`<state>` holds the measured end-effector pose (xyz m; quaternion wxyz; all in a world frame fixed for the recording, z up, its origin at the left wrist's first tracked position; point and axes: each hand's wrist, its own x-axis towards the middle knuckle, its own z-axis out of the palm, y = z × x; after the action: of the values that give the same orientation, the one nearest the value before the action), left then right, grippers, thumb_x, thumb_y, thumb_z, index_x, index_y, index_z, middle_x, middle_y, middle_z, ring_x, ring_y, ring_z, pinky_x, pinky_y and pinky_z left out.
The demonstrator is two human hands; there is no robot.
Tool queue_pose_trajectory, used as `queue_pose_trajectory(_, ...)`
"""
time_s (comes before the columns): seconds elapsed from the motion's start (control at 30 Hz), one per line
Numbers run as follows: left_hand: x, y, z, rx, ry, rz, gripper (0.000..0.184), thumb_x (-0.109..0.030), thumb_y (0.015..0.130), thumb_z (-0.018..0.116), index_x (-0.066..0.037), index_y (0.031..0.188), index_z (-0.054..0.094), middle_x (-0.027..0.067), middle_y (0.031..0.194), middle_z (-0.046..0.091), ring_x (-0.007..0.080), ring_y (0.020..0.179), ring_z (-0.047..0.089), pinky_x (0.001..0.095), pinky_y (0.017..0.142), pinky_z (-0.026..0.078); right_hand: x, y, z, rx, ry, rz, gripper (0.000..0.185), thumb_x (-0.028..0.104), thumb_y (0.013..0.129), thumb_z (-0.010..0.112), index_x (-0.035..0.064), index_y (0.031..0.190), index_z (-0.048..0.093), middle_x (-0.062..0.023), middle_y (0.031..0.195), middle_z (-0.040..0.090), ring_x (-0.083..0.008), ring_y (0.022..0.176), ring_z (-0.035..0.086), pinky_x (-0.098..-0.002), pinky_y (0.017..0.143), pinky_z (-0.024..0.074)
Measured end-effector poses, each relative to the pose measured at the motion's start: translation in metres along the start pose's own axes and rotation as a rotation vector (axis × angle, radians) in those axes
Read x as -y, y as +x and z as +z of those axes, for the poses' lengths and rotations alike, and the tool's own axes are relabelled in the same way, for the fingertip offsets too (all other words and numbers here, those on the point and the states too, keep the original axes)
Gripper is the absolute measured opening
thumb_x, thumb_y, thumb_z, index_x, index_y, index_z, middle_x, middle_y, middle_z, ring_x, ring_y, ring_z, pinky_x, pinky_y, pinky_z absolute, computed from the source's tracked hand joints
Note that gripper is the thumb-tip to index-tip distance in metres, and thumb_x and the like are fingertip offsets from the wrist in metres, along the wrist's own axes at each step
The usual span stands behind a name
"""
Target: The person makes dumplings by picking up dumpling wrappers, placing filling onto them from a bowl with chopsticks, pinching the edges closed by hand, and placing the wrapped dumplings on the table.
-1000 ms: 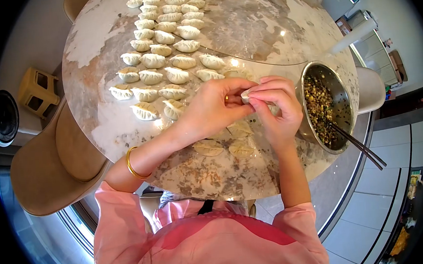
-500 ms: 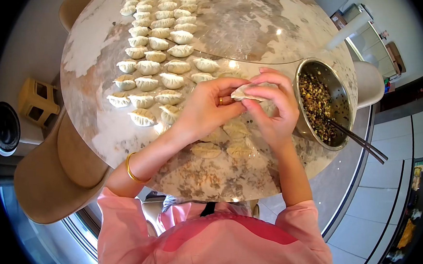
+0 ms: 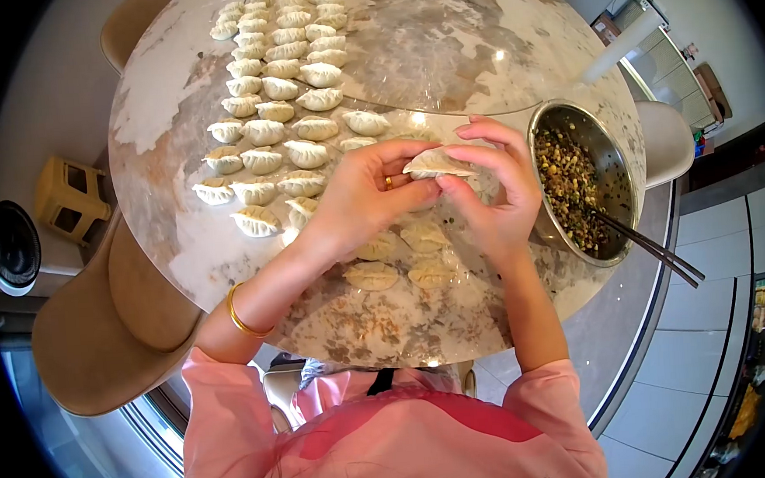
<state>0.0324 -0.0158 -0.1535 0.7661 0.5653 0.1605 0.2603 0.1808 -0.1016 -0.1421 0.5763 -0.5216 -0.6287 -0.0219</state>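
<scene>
Dumpling sits pinched between the fingers of both hands, clamped at its ends.

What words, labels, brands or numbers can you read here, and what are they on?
There are none that I can read.
The bowl, the table and the tan stool show no lettering.
The small packages at the right edge are too small and blurred to tell whether they carry any.

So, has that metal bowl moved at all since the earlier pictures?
No. The metal bowl sits at the same spot beside the right-hand edge of the table; they shifted together in the picture, as the whole view did.
</scene>
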Motion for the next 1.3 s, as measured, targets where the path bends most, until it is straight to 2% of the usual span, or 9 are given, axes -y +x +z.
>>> queue_pose_trajectory(0.33, -0.002, 0.002, 0.000, 0.016, -0.066, 0.058, 0.037, 0.004, 0.085, 0.062, 0.004, 0.121, 0.051, 0.0100, 0.112, 0.061, 0.0140, 0.103, 0.059, 0.0266, 0.088, 0.051, -0.011, -0.004, 0.001, 0.005, 0.006, -0.014, 0.014, -0.001, 0.070, 0.074, 0.0057, 0.082, 0.071, -0.0102, 0.102, 0.061, -0.0267, 0.104, 0.057, -0.0377, 0.090, 0.0457)
queue_pose_trajectory(0.53, -0.010, 0.003, -0.001, 0.024, -0.046, 0.143, 0.039, 0.000, 0.087, 0.061, 0.002, 0.124, 0.048, 0.0098, 0.114, 0.059, 0.0155, 0.100, 0.060, 0.0274, 0.087, 0.052, 0.026, 0.004, -0.012, 0.023, 0.064, 0.061, 0.032, 0.005, 0.071, 0.073, 0.0051, 0.103, 0.067, -0.0123, 0.107, 0.060, -0.0281, 0.103, 0.057, -0.0362, 0.090, 0.0452)
queue_pose_trajectory(0.57, -0.015, 0.003, -0.004, 0.040, -0.035, 0.033, 0.040, -0.002, 0.088, 0.061, 0.000, 0.126, 0.048, 0.0096, 0.118, 0.057, 0.0162, 0.102, 0.060, 0.0288, 0.087, 0.052, 0.036, 0.003, -0.019, 0.038, 0.040, 0.043, 0.035, 0.006, 0.071, 0.073, 0.0049, 0.106, 0.065, -0.0127, 0.108, 0.060, -0.0286, 0.103, 0.057, -0.0362, 0.090, 0.0451)
queue_pose_trajectory(0.73, -0.050, 0.010, -0.024, 0.049, 0.110, -0.191, 0.043, -0.009, 0.089, 0.061, -0.004, 0.130, 0.049, 0.0116, 0.125, 0.056, 0.0200, 0.104, 0.061, 0.0305, 0.087, 0.054, 0.041, -0.019, -0.042, 0.149, -0.117, -0.068, 0.031, 0.000, 0.070, 0.071, 0.0051, 0.101, 0.066, -0.0120, 0.102, 0.061, -0.0291, 0.098, 0.058, -0.0368, 0.085, 0.0466)
queue_pose_trajectory(0.87, -0.079, 0.033, -0.051, -0.143, 0.339, -0.101, 0.041, -0.015, 0.094, 0.053, -0.003, 0.133, 0.046, 0.0145, 0.123, 0.056, 0.0197, 0.107, 0.060, 0.0263, 0.089, 0.054, 0.024, -0.039, -0.041, 0.064, -0.083, -0.015, 0.024, -0.005, 0.071, 0.069, 0.0034, 0.093, 0.066, -0.0121, 0.090, 0.062, -0.0285, 0.086, 0.061, -0.0352, 0.076, 0.0482)
queue_pose_trajectory(1.07, -0.080, 0.077, -0.096, -0.376, 0.310, 0.002, 0.044, -0.024, 0.095, 0.055, 0.000, 0.132, 0.048, 0.0086, 0.114, 0.060, 0.0123, 0.101, 0.059, 0.0205, 0.078, 0.053, 0.019, -0.042, -0.050, -0.019, -0.015, 0.061, 0.021, -0.009, 0.071, 0.066, 0.0009, 0.089, 0.066, -0.0131, 0.085, 0.062, -0.0274, 0.078, 0.060, -0.0327, 0.068, 0.0479)
queue_pose_trajectory(1.13, -0.063, 0.090, -0.095, -0.231, 0.702, 0.108, 0.037, -0.028, 0.093, 0.058, -0.005, 0.122, 0.060, 0.0039, 0.102, 0.063, 0.0095, 0.090, 0.060, 0.0213, 0.073, 0.051, 0.021, -0.042, -0.050, -0.041, 0.005, 0.069, 0.020, -0.010, 0.071, 0.065, 0.0006, 0.089, 0.066, -0.0131, 0.085, 0.062, -0.0271, 0.077, 0.060, -0.0324, 0.067, 0.0479)
queue_pose_trajectory(1.23, -0.036, 0.112, -0.094, -0.208, 0.867, 0.043, 0.023, -0.023, 0.087, 0.064, -0.009, 0.104, 0.071, 0.0086, 0.092, 0.069, 0.0134, 0.082, 0.064, 0.0256, 0.073, 0.052, 0.021, -0.041, -0.051, -0.029, -0.021, 0.042, 0.020, -0.010, 0.071, 0.065, 0.0003, 0.088, 0.066, -0.0129, 0.084, 0.062, -0.0267, 0.076, 0.060, -0.0324, 0.067, 0.0479)
queue_pose_trajectory(1.3, -0.024, 0.119, -0.095, -0.151, 1.000, 0.081, 0.022, -0.022, 0.085, 0.066, -0.009, 0.102, 0.071, 0.0088, 0.086, 0.069, 0.0130, 0.075, 0.063, 0.0265, 0.070, 0.051, 0.020, -0.040, -0.052, -0.003, -0.033, 0.056, 0.021, -0.009, 0.070, 0.066, 0.0010, 0.088, 0.066, -0.0123, 0.084, 0.062, -0.0266, 0.076, 0.060, -0.0326, 0.066, 0.0478)
